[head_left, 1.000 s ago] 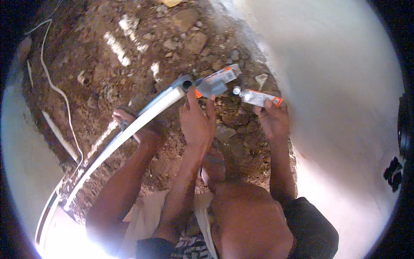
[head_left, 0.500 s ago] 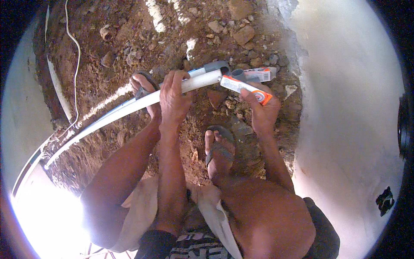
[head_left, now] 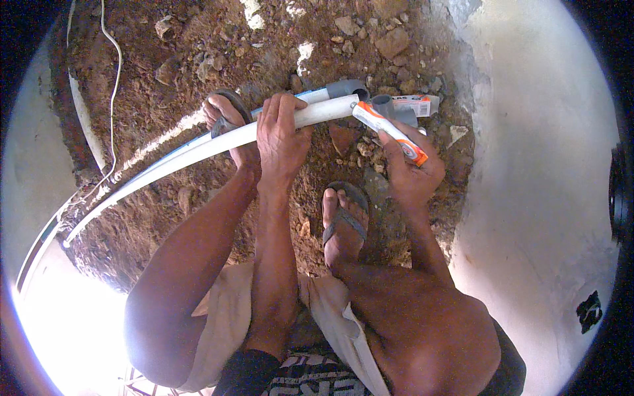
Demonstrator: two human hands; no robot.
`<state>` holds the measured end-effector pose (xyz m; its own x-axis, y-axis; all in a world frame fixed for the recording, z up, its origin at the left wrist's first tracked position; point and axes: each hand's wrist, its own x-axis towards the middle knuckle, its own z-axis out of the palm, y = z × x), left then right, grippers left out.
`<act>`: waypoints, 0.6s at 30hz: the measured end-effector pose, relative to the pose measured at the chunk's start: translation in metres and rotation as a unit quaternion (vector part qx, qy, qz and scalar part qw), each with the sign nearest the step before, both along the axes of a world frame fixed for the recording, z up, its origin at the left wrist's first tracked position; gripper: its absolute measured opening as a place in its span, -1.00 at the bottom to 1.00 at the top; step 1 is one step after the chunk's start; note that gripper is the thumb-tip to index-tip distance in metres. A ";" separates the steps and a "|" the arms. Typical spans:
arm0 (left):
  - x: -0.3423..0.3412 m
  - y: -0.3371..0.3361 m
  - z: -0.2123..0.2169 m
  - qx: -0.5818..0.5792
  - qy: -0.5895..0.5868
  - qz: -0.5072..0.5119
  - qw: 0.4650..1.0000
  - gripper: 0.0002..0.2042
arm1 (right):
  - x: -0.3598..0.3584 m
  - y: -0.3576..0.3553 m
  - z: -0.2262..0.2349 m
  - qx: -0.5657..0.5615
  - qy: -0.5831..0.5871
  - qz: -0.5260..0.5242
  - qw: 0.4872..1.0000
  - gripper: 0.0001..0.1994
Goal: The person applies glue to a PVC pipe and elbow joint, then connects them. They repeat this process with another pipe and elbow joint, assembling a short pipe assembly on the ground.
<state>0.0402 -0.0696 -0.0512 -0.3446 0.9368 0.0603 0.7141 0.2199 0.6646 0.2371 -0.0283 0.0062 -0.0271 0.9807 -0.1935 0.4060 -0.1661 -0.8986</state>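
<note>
- Gripping from above, the left hand (head_left: 282,135) curls its fingers over a long white pipe (head_left: 198,150), the grip pressed tight around it a little back from the pipe's open end.
- The white pipe runs in a bent line from the lower left, near a pale wall, up over the rubble to its cut end (head_left: 352,102) at the upper middle of the dirt floor (head_left: 172,59).
- The right hand (head_left: 413,168) pinches a white and orange tube (head_left: 389,125), the grip closed on its lower part, with the tube's nozzle at the cut end of the pipe; whether it touches the rim cannot be told.
- Just behind the pipe end lie a grey pipe fitting (head_left: 347,88) and a second grey fitting (head_left: 389,107), with a small white and orange box (head_left: 416,104) beside them on the dirt.
- A second pale pipe (head_left: 290,100) lies close behind the white one, leading into the first grey fitting.
- The left foot in a sandal (head_left: 228,122) rests under the pipe, left of the left hand; the right foot in a sandal (head_left: 343,221) stands on the soil between the two forearms.
- A thin white cable (head_left: 112,79) winds along the left edge of the dirt floor.
- Loose stones (head_left: 389,39) lie scattered toward the far edge, beside a light plastered wall (head_left: 541,165) on the right.
</note>
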 end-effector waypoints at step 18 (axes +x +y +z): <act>0.001 -0.001 0.001 -0.012 0.005 0.002 1.000 -0.60 | 0.013 -0.010 -0.014 0.114 -0.022 0.074 0.991 -0.77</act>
